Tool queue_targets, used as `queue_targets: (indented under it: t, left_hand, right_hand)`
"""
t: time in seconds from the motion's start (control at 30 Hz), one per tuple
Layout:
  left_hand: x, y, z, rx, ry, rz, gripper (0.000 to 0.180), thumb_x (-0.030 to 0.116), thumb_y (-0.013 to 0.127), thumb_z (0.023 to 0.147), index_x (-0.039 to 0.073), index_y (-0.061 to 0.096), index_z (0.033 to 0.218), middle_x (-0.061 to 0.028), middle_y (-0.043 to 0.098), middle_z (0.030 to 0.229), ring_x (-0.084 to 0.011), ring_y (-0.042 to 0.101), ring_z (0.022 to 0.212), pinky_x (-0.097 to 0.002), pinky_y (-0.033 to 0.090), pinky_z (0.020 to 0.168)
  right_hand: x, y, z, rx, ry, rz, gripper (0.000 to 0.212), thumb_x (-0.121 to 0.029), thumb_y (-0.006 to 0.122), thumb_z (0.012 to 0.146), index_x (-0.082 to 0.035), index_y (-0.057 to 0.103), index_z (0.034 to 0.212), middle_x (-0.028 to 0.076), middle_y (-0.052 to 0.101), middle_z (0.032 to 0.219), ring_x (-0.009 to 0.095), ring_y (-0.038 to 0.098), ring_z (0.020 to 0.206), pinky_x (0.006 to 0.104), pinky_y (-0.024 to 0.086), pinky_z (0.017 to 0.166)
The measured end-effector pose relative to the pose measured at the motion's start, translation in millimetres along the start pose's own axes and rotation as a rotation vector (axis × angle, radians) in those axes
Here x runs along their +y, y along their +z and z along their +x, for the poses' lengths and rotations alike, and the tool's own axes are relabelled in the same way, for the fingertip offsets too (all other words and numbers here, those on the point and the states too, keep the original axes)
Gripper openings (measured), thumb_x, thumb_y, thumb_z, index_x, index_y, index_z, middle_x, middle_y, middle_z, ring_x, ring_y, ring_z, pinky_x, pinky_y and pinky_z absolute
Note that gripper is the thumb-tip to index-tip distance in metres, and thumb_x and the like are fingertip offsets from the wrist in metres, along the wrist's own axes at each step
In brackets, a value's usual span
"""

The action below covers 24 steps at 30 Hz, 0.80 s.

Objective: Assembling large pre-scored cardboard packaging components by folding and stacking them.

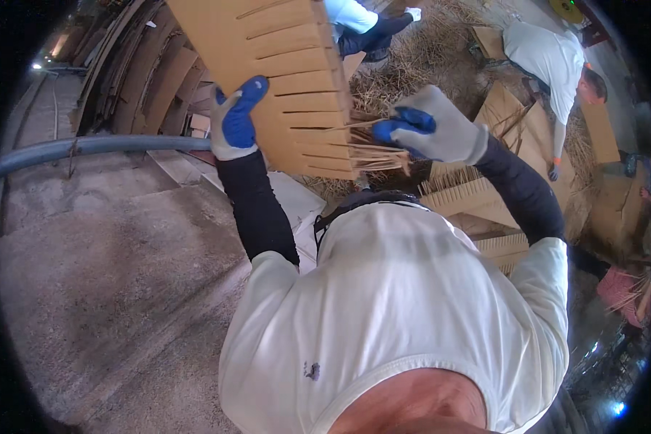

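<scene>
Brown cardboard sheet [278, 79], flat, tall, held up at a slight tilt, left edge in left hand [237, 119], thumb over front face. Row of parallel slits, roughly crosswise, on the side toward right hand [434, 124]. Thin tan strip [362, 124] spans slit edge to right hand's fingertips. Bunch of loose strips [382, 160] juts from the edge just below right hand.

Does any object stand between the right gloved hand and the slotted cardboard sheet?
Nothing visible blocks it: only a thin brown strip bridges the gap from the slotted cardboard sheet to the right hand; more strips jut out just below.
</scene>
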<state>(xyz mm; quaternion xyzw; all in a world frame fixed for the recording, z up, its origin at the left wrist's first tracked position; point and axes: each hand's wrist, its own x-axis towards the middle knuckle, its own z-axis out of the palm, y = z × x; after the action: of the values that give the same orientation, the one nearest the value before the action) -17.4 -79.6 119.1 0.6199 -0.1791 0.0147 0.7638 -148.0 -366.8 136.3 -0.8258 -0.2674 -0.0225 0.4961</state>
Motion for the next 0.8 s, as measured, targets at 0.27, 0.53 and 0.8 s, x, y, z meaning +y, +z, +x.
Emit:
queue_targets:
  t: [0.27, 0.53, 0.8]
  left_hand:
    - [-2.0, -34.5, 9.4, 0.077, 0.01, -0.145, 0.05, 0.009, 0.067, 0.081, -0.002, 0.051, 0.127, -0.0156, 0.06, 0.118, -0.0254, 0.063, 0.103, -0.0372, 0.054, 0.088]
    - [-11.1, -30.9, -2.7, 0.038, 0.027, 0.012, 0.051, 0.011, 0.067, 0.083, -0.001, 0.049, 0.129, -0.0115, 0.059, 0.119, -0.0234, 0.061, 0.105, -0.0363, 0.05, 0.092]
    - [18.3, -2.6, -12.5, -0.038, 0.039, 0.133, 0.055, 0.016, 0.071, 0.078, 0.0, 0.051, 0.126, -0.0103, 0.06, 0.117, -0.0211, 0.061, 0.102, -0.0336, 0.05, 0.09]
  right_hand:
    - [35.5, -36.6, 6.5, 0.025, 0.232, -0.644, 0.038, -0.038, 0.058, 0.092, -0.001, 0.065, 0.093, 0.017, 0.064, 0.072, 0.034, 0.065, 0.068, 0.0433, 0.051, 0.066]
    - [7.7, -22.6, 37.3, -0.182, -0.04, -0.564, 0.057, -0.044, 0.058, 0.089, 0.007, 0.055, 0.113, 0.024, 0.062, 0.102, 0.039, 0.062, 0.094, 0.0432, 0.05, 0.08]
    - [-7.5, 13.6, 44.1, -0.243, -0.065, -0.67, 0.054, -0.056, 0.065, 0.078, -0.002, 0.061, 0.077, 0.017, 0.056, 0.059, 0.038, 0.059, 0.061, 0.0443, 0.047, 0.058]
